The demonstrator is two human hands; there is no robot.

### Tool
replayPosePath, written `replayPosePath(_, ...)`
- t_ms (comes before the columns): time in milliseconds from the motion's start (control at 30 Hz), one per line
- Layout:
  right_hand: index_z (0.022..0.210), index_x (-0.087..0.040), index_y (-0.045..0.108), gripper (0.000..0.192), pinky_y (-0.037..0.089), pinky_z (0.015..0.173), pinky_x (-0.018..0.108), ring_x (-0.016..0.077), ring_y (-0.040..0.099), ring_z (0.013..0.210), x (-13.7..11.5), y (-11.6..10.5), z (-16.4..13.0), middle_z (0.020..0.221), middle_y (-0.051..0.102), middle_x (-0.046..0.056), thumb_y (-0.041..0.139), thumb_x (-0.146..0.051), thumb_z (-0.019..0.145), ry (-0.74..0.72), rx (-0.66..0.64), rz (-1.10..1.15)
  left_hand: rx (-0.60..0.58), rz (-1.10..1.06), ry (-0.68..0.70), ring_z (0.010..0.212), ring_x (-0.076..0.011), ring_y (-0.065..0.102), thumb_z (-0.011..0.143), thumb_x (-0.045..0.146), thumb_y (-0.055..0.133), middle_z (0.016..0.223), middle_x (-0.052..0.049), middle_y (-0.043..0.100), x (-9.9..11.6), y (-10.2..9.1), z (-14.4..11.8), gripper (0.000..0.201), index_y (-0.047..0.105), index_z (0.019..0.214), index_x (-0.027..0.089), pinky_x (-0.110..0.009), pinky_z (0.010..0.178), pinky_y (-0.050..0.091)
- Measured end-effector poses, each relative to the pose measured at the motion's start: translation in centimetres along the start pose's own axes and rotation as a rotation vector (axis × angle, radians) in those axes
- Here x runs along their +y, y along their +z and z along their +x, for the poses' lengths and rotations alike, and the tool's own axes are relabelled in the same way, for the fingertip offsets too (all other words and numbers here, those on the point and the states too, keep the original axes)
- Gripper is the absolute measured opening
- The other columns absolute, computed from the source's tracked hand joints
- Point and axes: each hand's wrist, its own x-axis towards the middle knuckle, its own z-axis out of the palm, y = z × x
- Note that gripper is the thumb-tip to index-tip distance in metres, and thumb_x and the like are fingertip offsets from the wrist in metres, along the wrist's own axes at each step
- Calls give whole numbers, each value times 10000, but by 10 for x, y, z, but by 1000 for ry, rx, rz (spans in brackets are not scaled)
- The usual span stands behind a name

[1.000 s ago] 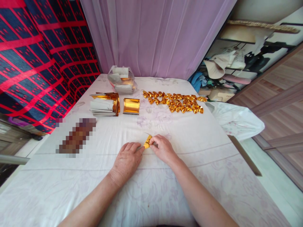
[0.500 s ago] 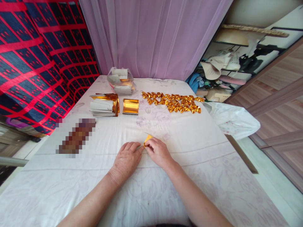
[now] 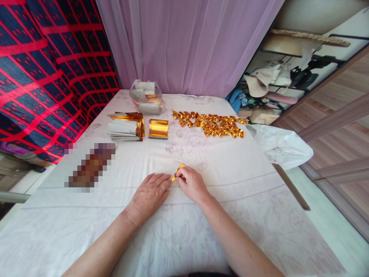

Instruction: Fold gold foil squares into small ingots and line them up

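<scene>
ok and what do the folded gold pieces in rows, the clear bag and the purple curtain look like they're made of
Folded gold pieces: probably foil-faced paper, mirror-shiny, with sharp creases.
Clear bag: likely thin plastic film; the sheets inside show through it.
Purple curtain: apparently light fabric, mostly matte, hanging in soft folds; the fibre can't be told.

Gold paper (image 3: 180,166) partly hidden behind right hand (image 3: 190,184). Pixelated patch (image 3: 91,166) at left, contents unreadable. Forearms (image 3: 99,239) cut off at bottom edge; purple curtain (image 3: 187,46) cropped at top.
</scene>
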Motion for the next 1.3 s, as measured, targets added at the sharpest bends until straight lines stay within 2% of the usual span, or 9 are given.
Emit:
replayPosePath(267,776,-216,589,127,407,718,246,138,578,780,-4,-4,3,819,635,-6,591,-89,775,42,-63,-15,2,58,-27,1146,-241,584,940,208,456,1251,-78,645,7,-4,3,263,615,1149,194,-436,984,443)
replayPosePath(767,755,-221,626,112,357,656,241,134,561,775,-14,-11,16,820,620,-6,631,-110,765,134,-194,-136,13,53,-29,1130,-245,593,915,194,503,1238,-70,653,9,-6,3,252,613,1142,199,-434,975,445)
replayPosePath(1100,756,-221,622,71,371,669,241,134,564,789,-16,-10,15,823,605,-9,652,-159,774,134,-184,-130,-23,-124,-89,1183,-245,568,897,221,523,1277,-79,636,1,-4,0,272,603,1156,194,-461,1011,425)
replayPosePath(1300,768,-226,623,73,372,665,246,138,561,789,-18,-11,14,844,601,0,649,-160,785,122,-187,-171,-8,-148,-92,1169,-246,577,891,219,530,1264,-77,643,1,-5,1,249,618,1123,202,-463,999,431)
